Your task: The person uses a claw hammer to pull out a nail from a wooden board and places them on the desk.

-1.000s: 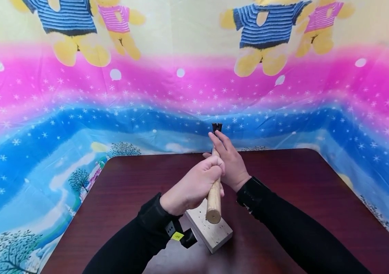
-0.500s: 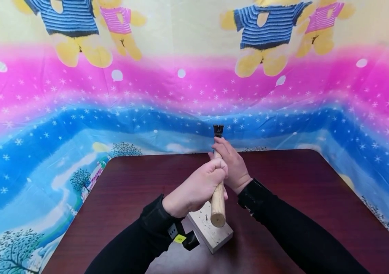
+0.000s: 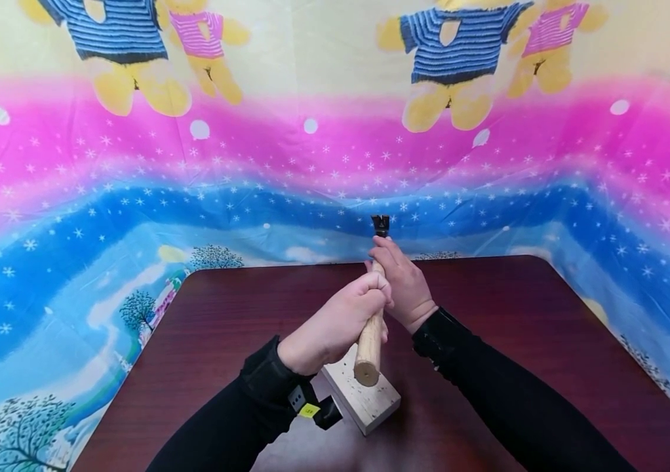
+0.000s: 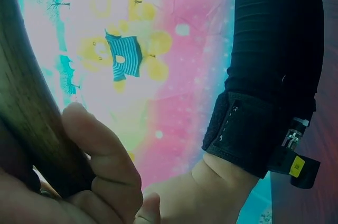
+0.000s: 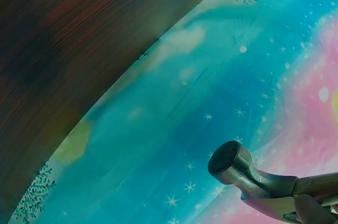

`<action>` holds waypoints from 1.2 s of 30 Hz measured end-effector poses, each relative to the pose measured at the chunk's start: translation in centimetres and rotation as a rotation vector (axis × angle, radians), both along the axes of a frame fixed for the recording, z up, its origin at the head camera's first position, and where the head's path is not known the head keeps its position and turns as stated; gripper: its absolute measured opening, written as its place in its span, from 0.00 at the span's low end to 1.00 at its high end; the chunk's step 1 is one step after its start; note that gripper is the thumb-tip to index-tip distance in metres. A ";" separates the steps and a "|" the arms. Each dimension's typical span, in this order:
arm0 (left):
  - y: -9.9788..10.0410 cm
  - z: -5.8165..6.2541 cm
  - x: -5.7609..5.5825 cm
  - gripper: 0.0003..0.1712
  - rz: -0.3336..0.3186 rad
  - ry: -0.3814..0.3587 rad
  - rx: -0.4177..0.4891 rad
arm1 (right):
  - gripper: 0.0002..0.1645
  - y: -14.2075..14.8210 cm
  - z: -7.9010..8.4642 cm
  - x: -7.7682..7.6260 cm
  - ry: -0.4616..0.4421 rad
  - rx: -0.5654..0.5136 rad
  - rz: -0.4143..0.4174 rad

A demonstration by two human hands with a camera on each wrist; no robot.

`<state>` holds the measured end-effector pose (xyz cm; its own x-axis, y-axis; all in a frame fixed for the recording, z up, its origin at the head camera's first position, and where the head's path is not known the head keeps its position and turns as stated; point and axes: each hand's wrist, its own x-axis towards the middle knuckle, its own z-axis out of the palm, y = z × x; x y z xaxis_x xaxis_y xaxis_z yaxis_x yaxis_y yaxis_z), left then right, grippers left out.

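Above the pale wooden block [image 3: 373, 410] on the bench [image 3: 488, 328] slants the hammer [image 3: 369, 351], handle end nearest; the left hand [image 3: 341, 318] grips its handle, and beyond the block the right hand [image 3: 408, 285] clasps it near the metal head [image 3: 380, 225]. Behind the block, past the bench, is a patterned backdrop [image 3: 311, 164].

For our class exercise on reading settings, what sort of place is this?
Probably an indoor corner set up for recording: a cartoon-printed cloth hangs behind a dark table, and a camera-like device is strapped at one wrist.
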<state>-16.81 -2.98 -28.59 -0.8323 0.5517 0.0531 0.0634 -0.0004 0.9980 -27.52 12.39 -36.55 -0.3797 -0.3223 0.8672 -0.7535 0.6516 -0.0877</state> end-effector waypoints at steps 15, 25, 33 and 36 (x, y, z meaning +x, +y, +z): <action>-2.0 0.5 1.4 0.05 -0.133 0.019 -0.158 | 0.21 3.3 -0.4 -1.8 -0.023 0.097 -0.154; -3.6 -1.2 0.3 0.06 -0.063 0.091 -0.184 | 0.12 5.8 -0.1 -2.2 0.155 0.264 -0.307; -5.7 -2.9 -1.6 0.13 -0.045 0.156 -0.155 | 0.05 7.4 0.9 -0.8 0.114 0.382 -0.410; -6.6 -3.4 -2.1 0.19 -0.029 0.164 -0.105 | 0.04 8.1 1.3 -0.4 0.039 0.398 -0.451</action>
<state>-18.92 -9.61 -31.99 -0.8012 0.5846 0.1274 0.2263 0.0990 0.9690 -27.96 20.50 -35.23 -0.5246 -0.4399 0.7289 -0.3933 0.8846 0.2507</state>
